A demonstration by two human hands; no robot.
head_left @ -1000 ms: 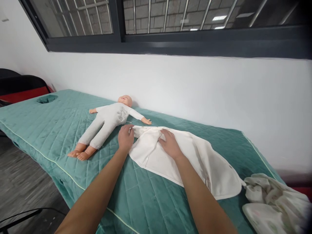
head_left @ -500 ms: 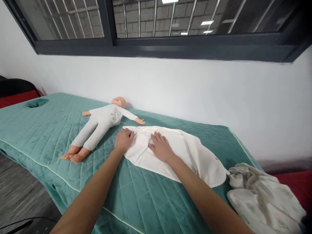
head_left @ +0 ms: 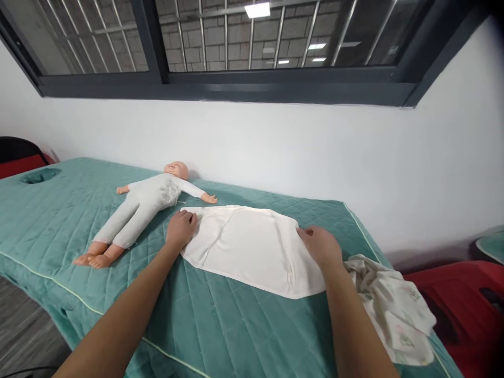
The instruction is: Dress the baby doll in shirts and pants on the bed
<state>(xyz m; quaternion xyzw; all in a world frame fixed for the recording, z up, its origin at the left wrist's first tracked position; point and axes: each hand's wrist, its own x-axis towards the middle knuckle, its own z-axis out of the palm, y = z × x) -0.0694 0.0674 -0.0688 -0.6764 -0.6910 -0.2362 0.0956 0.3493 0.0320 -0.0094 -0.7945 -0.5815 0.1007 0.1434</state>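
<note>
A white cloth (head_left: 248,249) lies spread on the green quilted bed cover (head_left: 232,325), with a few creases near its left and right ends. My left hand (head_left: 181,229) is closed on the cloth's left end, fingers curled at its upper corner. At the other end, my right hand (head_left: 321,245) pinches the upper right edge; my wrist hides part of that side. Left of the cloth a baby doll (head_left: 147,205) in a white suit lies on its back, one arm stretched toward the cloth.
A crumpled patterned cloth (head_left: 397,310) lies at the bed's right end, beside a red chair (head_left: 460,310). A white wall (head_left: 255,142) and a dark-framed window (head_left: 252,92) run behind the bed. The cover has a hole (head_left: 41,176) at far left.
My right hand has moved from the cloth's middle to its right edge and pinches it. The right end now lies flatter. The view has shifted to the right.
</note>
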